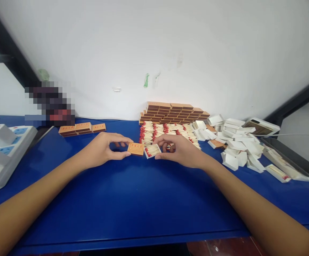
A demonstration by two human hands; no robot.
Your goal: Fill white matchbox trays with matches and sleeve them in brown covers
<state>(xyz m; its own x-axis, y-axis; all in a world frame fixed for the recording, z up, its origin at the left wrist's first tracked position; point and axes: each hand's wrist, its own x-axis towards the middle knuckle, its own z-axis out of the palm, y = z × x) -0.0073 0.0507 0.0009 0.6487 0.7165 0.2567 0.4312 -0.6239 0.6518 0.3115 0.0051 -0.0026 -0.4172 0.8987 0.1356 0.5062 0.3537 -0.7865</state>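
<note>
My left hand (105, 150) pinches an orange matchbox sleeve (136, 149) by its left end. Between the thumb and fingers of my right hand (179, 149) is a white matchbox tray (152, 151) filled with red-tipped matches. The tray's left end meets or nearly meets the sleeve's right end; I cannot tell whether they touch. Just behind my right hand lie piles of loose matches (167, 129), partly hidden by it. A stack of orange matchboxes (174, 113) stands behind the matches against the wall.
White empty trays (234, 137) lie heaped at the right, with a phone (262, 125) behind. A filled tray (278, 173) sits near a dark-edged case (296, 158). Several matchboxes (82, 128) stand back left. A power strip (12, 145) is at far left on the blue table (133, 206).
</note>
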